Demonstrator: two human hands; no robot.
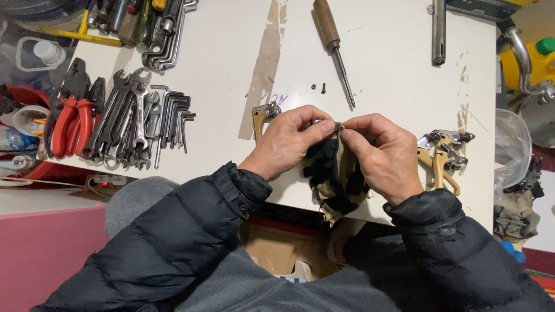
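Observation:
My left hand [287,141] and my right hand [384,153] meet over the front of a white table [231,63]. Both pinch a small metal part [335,125] at their fingertips, together with a tan and black stained rag [338,182] that hangs down between them. A tan-handled metal brake-type part [261,117] lies partly hidden behind my left hand. A second tan and silver part of the same kind [442,155] lies just right of my right hand. Two small dark screws [318,88] rest on the table above my hands.
A wooden-handled screwdriver [334,49] lies above the hands, a metal tube [439,32] at the top right. Spanners [124,121], hex keys [173,118] and red-handled pliers [72,118] lie at the left. A yellow machine [529,60] and rags [514,216] sit at the right.

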